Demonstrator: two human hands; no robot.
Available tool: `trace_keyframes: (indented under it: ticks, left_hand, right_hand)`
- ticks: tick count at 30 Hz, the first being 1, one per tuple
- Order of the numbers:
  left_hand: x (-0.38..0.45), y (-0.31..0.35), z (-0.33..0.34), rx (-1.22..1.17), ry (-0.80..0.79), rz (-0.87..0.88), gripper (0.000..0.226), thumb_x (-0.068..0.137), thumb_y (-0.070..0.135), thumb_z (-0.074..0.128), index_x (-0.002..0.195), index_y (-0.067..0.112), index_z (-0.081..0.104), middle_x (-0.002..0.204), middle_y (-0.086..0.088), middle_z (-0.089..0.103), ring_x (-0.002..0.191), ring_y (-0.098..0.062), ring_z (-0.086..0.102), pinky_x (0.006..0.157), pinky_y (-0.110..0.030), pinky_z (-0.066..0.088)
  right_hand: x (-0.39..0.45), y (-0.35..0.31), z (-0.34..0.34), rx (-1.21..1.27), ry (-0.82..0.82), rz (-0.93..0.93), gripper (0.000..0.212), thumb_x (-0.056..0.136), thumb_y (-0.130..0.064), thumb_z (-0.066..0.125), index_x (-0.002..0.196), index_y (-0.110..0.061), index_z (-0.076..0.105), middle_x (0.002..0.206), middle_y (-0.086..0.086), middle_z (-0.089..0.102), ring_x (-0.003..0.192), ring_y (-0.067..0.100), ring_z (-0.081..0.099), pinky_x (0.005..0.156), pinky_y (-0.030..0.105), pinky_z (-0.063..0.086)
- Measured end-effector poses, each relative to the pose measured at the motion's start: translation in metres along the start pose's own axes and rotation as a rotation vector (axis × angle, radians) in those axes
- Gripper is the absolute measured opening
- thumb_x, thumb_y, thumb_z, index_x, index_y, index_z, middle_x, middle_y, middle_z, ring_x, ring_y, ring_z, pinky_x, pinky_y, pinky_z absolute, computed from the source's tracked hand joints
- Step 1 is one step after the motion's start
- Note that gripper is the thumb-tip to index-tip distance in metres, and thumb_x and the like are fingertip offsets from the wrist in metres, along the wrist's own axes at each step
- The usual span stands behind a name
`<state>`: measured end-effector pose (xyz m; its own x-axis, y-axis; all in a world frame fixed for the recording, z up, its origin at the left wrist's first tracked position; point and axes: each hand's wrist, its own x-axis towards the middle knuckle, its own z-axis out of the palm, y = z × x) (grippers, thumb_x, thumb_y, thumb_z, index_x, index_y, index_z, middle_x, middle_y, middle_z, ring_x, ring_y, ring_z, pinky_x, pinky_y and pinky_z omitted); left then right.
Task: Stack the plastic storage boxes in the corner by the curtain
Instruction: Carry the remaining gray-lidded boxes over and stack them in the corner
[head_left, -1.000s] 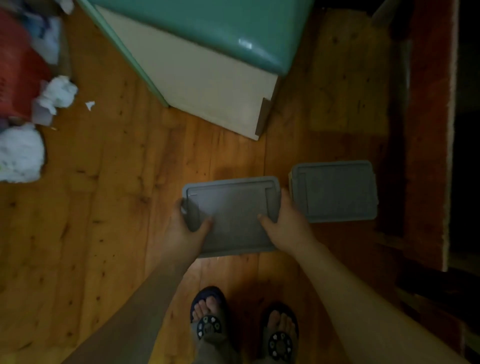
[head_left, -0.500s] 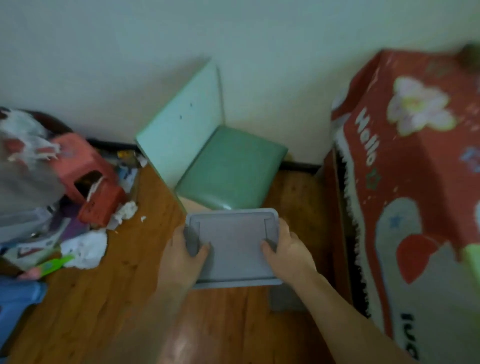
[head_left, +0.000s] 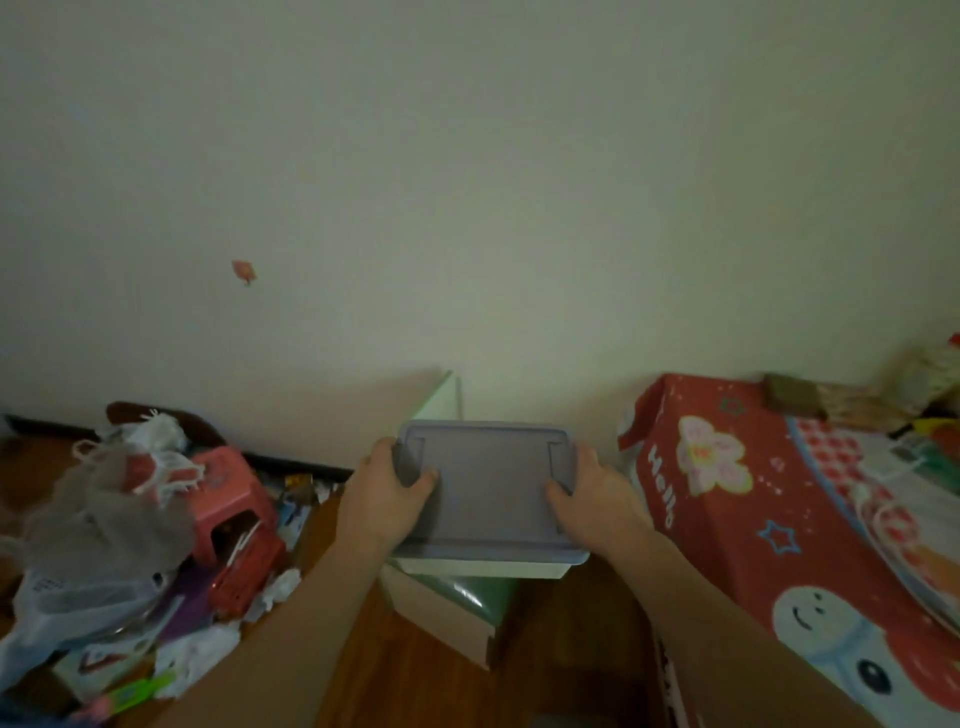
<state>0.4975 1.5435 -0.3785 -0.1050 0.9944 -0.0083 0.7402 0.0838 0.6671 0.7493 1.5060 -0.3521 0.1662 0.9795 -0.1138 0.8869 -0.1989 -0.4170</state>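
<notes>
Grey lidded storage box (head_left: 488, 491) is up off the floor, held level at about waist height in front of the person, directly over the green-topped stool (head_left: 470, 597). Left hand (head_left: 382, 499) grips its left end, right hand (head_left: 597, 496) its right end; on both, the thumb lies on the lid and the fingers curl under the rim. Symmetric end grip likely keeps the lid flat and the load balanced for carrying.

Relative to the box: plain wall (head_left: 467, 182) straight behind it. Left of it, a clutter pile on the wooden floor (head_left: 415, 665) — pink plastic stool (head_left: 228, 499), plastic bags (head_left: 98, 551), crumpled paper. Right of it, close by, something draped in a red patterned cover (head_left: 753, 519) with "Hello" lettering and a flower print.

No curtain and no second box in view, so the stacking corner can't be located from here. Judgement: mid-carry, nothing stacked yet. Risk: clutter left of the box and the stool under it narrow the walking path.
</notes>
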Motion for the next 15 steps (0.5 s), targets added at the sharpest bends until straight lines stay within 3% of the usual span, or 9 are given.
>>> trace_keyframes:
  ticks: [5,10,15]
  left_hand:
    - [0.003,0.057,-0.06,-0.016,0.074,0.082,0.069,0.086,0.053,0.064,0.139,0.014,0.043,0.127,-0.011,0.058,0.109,-0.031,0.058,0.087,-0.04,0.051]
    - [0.0,0.111,-0.116,-0.006,0.126,0.144,0.061,0.086,0.054,0.063,0.13,0.015,0.048,0.117,-0.007,0.062,0.097,-0.025,0.059,0.08,-0.036,0.051]
    - [-0.003,0.156,-0.165,0.032,0.191,0.196,0.053,0.087,0.054,0.062,0.118,0.013,0.052,0.111,-0.007,0.063,0.085,-0.02,0.051,0.07,-0.031,0.041]
  right_hand:
    - [-0.005,-0.032,-0.072,0.01,0.094,-0.031,0.053,0.096,-0.045,0.046,0.136,-0.013,0.032,0.109,0.012,0.06,0.082,0.027,0.054,0.067,0.034,0.043]
    - [-0.018,-0.061,-0.141,0.019,0.189,-0.05,0.054,0.096,-0.046,0.046,0.136,-0.011,0.035,0.107,0.013,0.061,0.084,0.025,0.053,0.069,0.032,0.041]
    - [-0.035,-0.083,-0.196,0.033,0.285,-0.076,0.055,0.096,-0.048,0.044,0.137,-0.011,0.038,0.107,0.012,0.062,0.083,0.025,0.053,0.069,0.032,0.042]
